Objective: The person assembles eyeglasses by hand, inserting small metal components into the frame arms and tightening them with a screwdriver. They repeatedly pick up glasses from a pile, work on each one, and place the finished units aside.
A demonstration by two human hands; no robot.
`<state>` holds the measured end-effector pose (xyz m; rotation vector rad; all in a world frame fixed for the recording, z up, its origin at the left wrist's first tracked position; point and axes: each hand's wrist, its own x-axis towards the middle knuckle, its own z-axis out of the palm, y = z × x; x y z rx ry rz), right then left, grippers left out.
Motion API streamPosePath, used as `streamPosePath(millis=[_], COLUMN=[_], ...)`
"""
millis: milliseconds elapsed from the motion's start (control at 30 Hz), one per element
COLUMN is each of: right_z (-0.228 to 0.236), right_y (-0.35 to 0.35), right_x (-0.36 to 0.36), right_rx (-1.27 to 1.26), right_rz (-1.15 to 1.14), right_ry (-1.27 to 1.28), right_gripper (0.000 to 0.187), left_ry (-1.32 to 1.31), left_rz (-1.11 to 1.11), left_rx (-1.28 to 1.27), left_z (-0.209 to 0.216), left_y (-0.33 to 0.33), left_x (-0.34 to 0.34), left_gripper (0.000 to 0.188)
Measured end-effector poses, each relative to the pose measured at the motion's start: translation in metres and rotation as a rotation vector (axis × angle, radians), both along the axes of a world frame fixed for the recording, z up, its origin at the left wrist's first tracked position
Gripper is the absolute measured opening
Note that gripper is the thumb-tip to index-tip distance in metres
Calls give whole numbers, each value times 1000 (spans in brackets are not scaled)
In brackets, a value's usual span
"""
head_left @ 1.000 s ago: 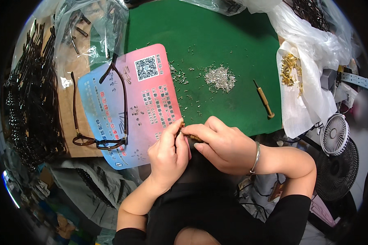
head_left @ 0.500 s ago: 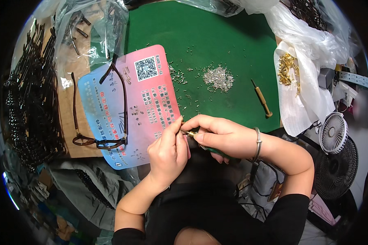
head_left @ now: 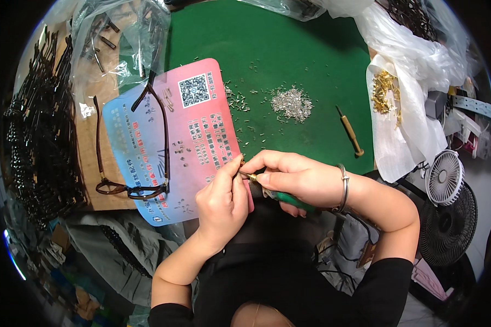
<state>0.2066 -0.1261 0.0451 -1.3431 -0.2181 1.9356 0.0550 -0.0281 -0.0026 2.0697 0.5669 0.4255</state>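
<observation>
My right hand (head_left: 303, 179) is closed around a screwdriver (head_left: 252, 177) with a brass-coloured collar and a thin shaft pointing left. Green, apparently its handle, shows beneath the palm. My left hand (head_left: 221, 203) pinches a tiny gold-and-dark piece between thumb and forefinger, at the screwdriver's tip. The fingers hide most of that piece, so its kind is unclear. Both hands meet over the near right edge of a pink-and-blue printed mat (head_left: 174, 158). A pair of dark eyeglasses (head_left: 166, 136) lies with its temples spread on the mat's left part.
Beyond my hands, a pile of tiny silver screws (head_left: 292, 104) lies on the green work surface (head_left: 267, 43). A brass screwdriver (head_left: 350, 133) rests to the right, beside gold-coloured parts (head_left: 384, 92) on white plastic. Dark temples (head_left: 43, 136) are heaped at left; a white fan (head_left: 444, 177) stands right.
My hands stay together at nearly the same spot. The fingers of my right hand have shifted slightly around the screwdriver, and more of the green shows under the palm.
</observation>
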Motion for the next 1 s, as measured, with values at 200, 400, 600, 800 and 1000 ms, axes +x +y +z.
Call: streamPosePath(millis=[200,400,600,800,1000], right_z=[2,0,1,0,-10], right_y=[2,0,-3,-2,1], right_x=[-3,-7,-17,-17,-20], right_rx=[-19,26,177,216,234], right_rz=[0,26,80,46,112], right_ry=[-31,-125,-445,-438,-546], right_gripper=[36,35,30,26,25], left_ry=[12,25,-7,-5,24], left_rz=[5,11,22,13,-11], left_rx=[-43,-37,29,48,19], left_z=[0,1,-1,-1,-2], left_y=[2,1,-2,-2,3], left_x=[0,0,2,1,-1], left_gripper=[23,24,24,24,23])
